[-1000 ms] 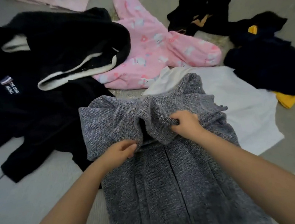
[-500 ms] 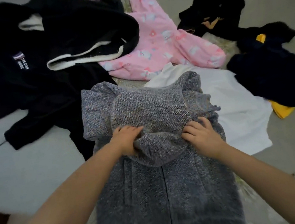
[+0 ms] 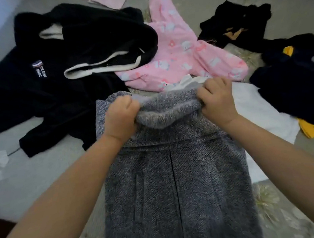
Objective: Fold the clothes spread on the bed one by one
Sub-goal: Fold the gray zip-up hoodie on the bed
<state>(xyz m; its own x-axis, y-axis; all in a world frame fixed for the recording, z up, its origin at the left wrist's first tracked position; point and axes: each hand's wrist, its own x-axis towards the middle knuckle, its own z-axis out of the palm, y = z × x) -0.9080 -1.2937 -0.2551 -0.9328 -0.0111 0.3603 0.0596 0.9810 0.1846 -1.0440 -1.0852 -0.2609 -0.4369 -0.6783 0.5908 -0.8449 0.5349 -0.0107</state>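
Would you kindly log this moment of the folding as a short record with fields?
item in work: grey knit jacket
left hand: grips its top edge
right hand: grips its top edge
under it: white shirt
waiting: black hoodie, pink sleepsuit, navy garment
surface: bed

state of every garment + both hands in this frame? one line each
grey knit jacket: flat on bed, top edge bunched and gripped by both hands
left hand: fist gripping jacket's top edge
right hand: gripping jacket's top edge
black hoodie: spread out, unfolded
pink sleepsuit: unfolded, partly under hoodie
white garment: flat, partly under jacket
navy and yellow garment: crumpled
black garment: crumpled
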